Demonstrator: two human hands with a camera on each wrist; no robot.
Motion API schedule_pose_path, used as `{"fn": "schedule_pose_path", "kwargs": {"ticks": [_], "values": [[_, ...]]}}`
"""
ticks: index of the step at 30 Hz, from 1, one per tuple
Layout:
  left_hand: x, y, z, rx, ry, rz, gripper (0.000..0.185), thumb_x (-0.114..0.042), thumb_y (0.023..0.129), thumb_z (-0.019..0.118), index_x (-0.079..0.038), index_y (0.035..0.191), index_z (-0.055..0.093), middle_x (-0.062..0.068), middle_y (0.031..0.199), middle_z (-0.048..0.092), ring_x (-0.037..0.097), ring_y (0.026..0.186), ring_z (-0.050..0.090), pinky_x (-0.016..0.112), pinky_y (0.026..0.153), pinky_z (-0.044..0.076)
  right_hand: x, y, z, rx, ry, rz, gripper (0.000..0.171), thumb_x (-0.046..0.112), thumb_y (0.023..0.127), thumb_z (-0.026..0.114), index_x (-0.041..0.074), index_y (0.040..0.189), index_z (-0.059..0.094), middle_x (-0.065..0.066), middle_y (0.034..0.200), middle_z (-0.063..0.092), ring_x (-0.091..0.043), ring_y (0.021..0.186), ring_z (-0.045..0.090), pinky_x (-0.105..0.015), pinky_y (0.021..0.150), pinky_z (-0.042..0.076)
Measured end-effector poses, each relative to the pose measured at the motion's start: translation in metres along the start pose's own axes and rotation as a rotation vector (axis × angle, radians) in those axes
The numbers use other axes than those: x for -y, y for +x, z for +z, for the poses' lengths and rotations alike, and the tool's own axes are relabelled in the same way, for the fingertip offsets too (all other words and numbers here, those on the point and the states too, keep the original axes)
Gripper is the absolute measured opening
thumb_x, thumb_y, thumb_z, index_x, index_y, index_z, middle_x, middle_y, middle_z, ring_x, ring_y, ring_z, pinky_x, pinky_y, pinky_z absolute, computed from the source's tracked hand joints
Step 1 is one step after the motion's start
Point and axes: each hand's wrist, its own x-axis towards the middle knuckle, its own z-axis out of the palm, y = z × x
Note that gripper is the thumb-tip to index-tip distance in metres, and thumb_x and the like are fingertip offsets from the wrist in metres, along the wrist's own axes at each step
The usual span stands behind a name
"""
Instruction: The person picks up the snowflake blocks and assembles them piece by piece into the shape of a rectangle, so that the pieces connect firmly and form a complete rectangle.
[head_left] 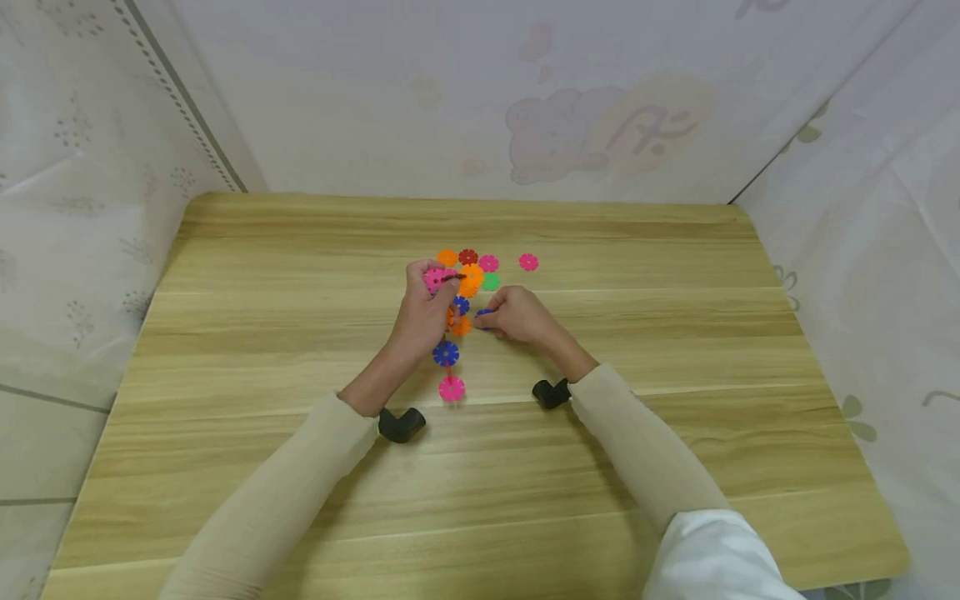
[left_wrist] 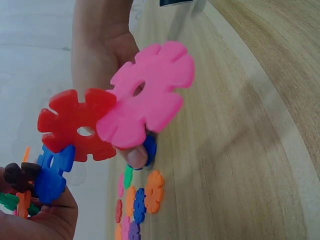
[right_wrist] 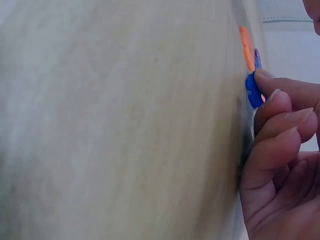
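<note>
My left hand (head_left: 422, 317) holds a string of joined flower-shaped plastic discs. From it, a blue disc (head_left: 446, 353), a red disc (left_wrist: 77, 125) and a pink disc (head_left: 452, 388) extend towards the near side. A brown disc (left_wrist: 22, 177) sits by the left fingers in the left wrist view; pink and orange discs (head_left: 471, 277) show beyond the hand in the head view. To the right, my right hand (head_left: 525, 317) pinches a single blue disc (right_wrist: 254, 90) between thumb and forefinger, close to the tabletop. Fingers hide part of both the string and this blue disc.
Loose discs lie on the wooden table (head_left: 637, 292) beyond the hands: an orange one (head_left: 447, 257), a dark red one (head_left: 468, 257), a green one (head_left: 491, 282) and a separate pink one (head_left: 528, 262). Black devices (head_left: 401, 425) sit at both wrists. Patterned sheets (head_left: 360, 100) surround the table.
</note>
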Motion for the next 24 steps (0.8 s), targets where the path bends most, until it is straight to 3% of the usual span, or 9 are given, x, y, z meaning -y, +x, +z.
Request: {"fn": "schedule_pose_path", "kwargs": {"ticks": [4, 7, 15, 19, 24], "values": [[0.000, -0.001, 0.000, -0.006, -0.003, -0.003, 0.035, -0.022, 0.103, 0.048, -0.012, 0.128, 0.027, 0.016, 0.100, 0.053, 0.021, 0.066, 0.050, 0.026, 0.056, 0.042, -0.004, -0.001, -0.003, 0.036, 0.059, -0.007, 0.028, 0.031, 0.093, 0.067, 0.006, 0.081, 0.059, -0.002, 0.057, 0.056, -0.012, 0.043, 0.042, -0.023, 0.043, 0.036], [0.000, -0.001, -0.001, -0.009, 0.016, -0.007, 0.039, -0.024, 0.101, 0.051, -0.013, 0.129, 0.026, 0.017, 0.094, 0.053, 0.021, 0.067, 0.050, 0.026, 0.059, 0.042, -0.005, -0.002, -0.006, 0.046, 0.163, -0.017, 0.026, 0.028, 0.097, 0.061, 0.005, 0.088, 0.060, -0.006, 0.063, 0.059, -0.013, 0.045, 0.047, -0.024, 0.045, 0.043], [0.000, -0.001, -0.003, -0.017, -0.013, -0.010, 0.039, -0.035, 0.102, 0.048, -0.014, 0.128, 0.027, 0.007, 0.090, 0.049, 0.026, 0.066, 0.053, 0.025, 0.057, 0.044, -0.010, -0.005, -0.014, 0.018, 0.360, -0.010, 0.027, 0.025, 0.101, 0.054, 0.000, 0.100, 0.063, -0.010, 0.073, 0.063, -0.015, 0.054, 0.056, -0.027, 0.053, 0.052], [0.002, 0.001, -0.003, -0.017, -0.029, -0.006, 0.038, -0.036, 0.103, 0.046, -0.013, 0.127, 0.027, 0.007, 0.089, 0.047, 0.027, 0.065, 0.052, 0.024, 0.056, 0.044, -0.007, -0.006, -0.018, 0.009, 0.420, -0.052, 0.031, 0.025, 0.102, 0.052, -0.005, 0.105, 0.062, -0.011, 0.074, 0.063, -0.016, 0.054, 0.055, -0.027, 0.053, 0.051], [0.003, 0.002, -0.003, -0.017, -0.023, -0.001, 0.038, -0.037, 0.103, 0.045, -0.013, 0.126, 0.027, 0.007, 0.086, 0.046, 0.026, 0.064, 0.051, 0.024, 0.053, 0.041, -0.001, -0.010, -0.024, 0.003, 0.533, -0.131, 0.027, 0.023, 0.102, 0.051, -0.002, 0.103, 0.060, -0.013, 0.078, 0.061, -0.016, 0.058, 0.053, -0.027, 0.055, 0.051]]}}
